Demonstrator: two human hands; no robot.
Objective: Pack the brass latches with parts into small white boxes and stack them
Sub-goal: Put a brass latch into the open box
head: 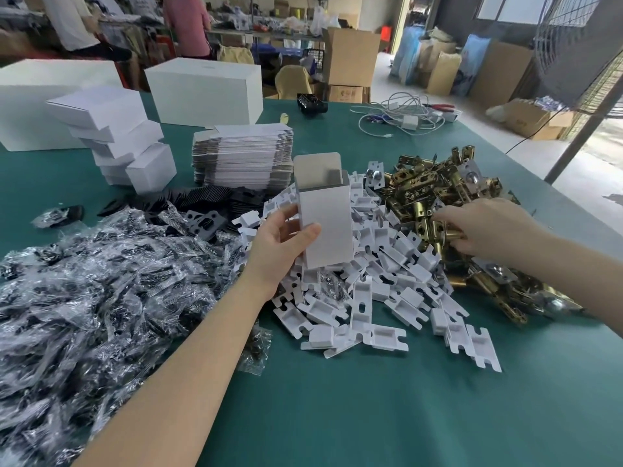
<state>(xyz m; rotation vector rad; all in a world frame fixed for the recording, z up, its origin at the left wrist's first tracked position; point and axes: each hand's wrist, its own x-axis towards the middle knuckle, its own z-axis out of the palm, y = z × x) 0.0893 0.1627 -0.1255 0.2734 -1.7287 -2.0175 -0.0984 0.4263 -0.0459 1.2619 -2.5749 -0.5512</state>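
Green table (387, 416), wide, loaded with heaps. At left, a big spread of clear plastic parts bags (84, 298); centre, a mound of white card inserts (377, 291); right, a pile of brass latches (438, 187). Behind, flat box blanks (242, 156) stacked, beside a leaning stack of packed white boxes (118, 139).

Above the inserts, one small white box (325, 227), upright, top flap open, gripped by the left hand (279, 247): thumb across the front face, fingers curled behind. Right hand (488, 227) down on the brass pile, fingers curled onto one latch (450, 234), well apart from the box; full closure not discernible.
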